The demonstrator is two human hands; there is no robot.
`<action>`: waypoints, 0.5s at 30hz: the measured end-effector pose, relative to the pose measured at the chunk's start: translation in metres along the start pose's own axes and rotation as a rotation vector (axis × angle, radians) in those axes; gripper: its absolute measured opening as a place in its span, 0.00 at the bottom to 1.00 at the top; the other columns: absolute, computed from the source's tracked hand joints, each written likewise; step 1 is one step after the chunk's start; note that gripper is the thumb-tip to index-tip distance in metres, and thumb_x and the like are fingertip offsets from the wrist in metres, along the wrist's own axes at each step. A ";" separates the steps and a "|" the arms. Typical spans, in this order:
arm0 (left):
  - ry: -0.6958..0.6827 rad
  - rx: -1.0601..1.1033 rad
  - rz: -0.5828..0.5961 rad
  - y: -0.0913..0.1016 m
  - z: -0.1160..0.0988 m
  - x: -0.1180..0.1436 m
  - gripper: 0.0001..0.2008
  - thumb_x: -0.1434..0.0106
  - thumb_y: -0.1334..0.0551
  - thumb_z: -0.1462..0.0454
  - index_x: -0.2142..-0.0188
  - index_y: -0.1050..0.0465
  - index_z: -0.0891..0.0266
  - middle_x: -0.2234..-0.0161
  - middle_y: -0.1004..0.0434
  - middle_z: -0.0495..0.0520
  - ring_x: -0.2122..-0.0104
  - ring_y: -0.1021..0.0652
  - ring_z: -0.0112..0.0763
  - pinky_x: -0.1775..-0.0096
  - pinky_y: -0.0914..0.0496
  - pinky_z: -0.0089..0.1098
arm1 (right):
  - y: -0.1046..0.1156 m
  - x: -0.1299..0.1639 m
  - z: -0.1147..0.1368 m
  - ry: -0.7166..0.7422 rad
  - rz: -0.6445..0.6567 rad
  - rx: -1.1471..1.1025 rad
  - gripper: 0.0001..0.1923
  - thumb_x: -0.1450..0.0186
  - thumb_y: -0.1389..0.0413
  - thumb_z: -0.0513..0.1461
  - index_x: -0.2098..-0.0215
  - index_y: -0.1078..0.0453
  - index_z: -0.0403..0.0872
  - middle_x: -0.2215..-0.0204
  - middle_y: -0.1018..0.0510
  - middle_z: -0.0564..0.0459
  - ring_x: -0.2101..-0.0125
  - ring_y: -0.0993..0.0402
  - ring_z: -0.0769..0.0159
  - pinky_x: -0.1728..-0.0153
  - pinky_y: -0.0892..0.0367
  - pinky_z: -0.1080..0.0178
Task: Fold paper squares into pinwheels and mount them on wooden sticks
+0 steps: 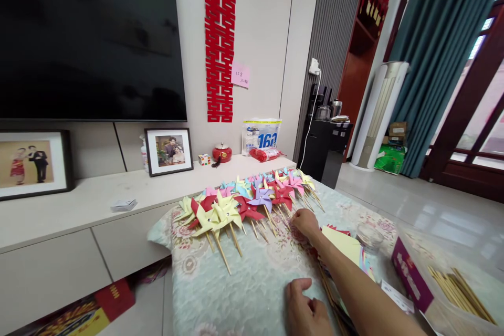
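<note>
My table (220, 294), under a floral cloth, carries pinwheels (244, 202) at twelve o'clock, a glass (369, 237) at two, a stick box (452, 286) at three.

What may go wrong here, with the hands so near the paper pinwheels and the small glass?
1. The right hand reaches in at the sticks of the pinwheels, which lie packed in a row; a nudge might shift or crumple neighbours.
2. The right forearm crosses close to the small glass and could tip it.
3. The left hand rests on the floral cloth; dragging it might pull everything askew.
</note>
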State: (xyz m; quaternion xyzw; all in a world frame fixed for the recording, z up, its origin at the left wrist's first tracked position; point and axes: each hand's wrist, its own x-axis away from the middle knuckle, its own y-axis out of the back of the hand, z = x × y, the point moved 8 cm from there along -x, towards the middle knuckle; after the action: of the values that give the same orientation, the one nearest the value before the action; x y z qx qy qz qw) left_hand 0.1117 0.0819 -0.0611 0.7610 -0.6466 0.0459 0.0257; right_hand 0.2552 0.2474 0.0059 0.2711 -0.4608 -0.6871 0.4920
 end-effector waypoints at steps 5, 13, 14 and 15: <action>-0.011 -0.124 0.004 -0.002 -0.002 0.002 0.13 0.52 0.40 0.72 0.66 0.27 0.57 0.72 0.26 0.52 0.68 0.22 0.41 0.60 0.31 0.36 | 0.003 0.002 0.004 0.013 -0.016 0.037 0.16 0.30 0.42 0.43 0.46 0.30 0.45 0.47 0.26 0.46 0.53 0.25 0.58 0.53 0.26 0.52; -0.047 -0.208 -0.006 -0.001 -0.006 0.001 0.14 0.49 0.42 0.73 0.63 0.26 0.60 0.69 0.24 0.53 0.67 0.21 0.38 0.61 0.30 0.34 | 0.041 0.033 0.028 0.141 -0.093 0.017 0.09 0.29 0.44 0.40 0.55 0.26 0.43 0.56 0.21 0.48 0.57 0.24 0.60 0.55 0.28 0.55; -0.047 -0.205 -0.003 0.000 -0.008 0.001 0.14 0.48 0.42 0.72 0.63 0.26 0.61 0.69 0.23 0.53 0.67 0.21 0.38 0.61 0.30 0.34 | 0.045 0.045 0.035 0.189 -0.095 0.005 0.08 0.30 0.46 0.36 0.59 0.25 0.43 0.61 0.19 0.47 0.58 0.23 0.60 0.56 0.30 0.58; -0.043 -0.206 0.001 0.000 -0.010 0.001 0.13 0.47 0.42 0.72 0.62 0.26 0.61 0.70 0.23 0.53 0.67 0.21 0.38 0.62 0.29 0.34 | 0.048 0.061 0.044 0.253 -0.085 -0.012 0.08 0.32 0.46 0.34 0.62 0.24 0.43 0.63 0.19 0.48 0.59 0.23 0.61 0.57 0.32 0.62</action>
State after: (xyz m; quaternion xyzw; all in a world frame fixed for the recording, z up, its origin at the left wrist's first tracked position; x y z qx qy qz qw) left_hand 0.1113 0.0815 -0.0507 0.7546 -0.6489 -0.0373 0.0900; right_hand 0.2169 0.2030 0.0728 0.3718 -0.3791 -0.6704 0.5182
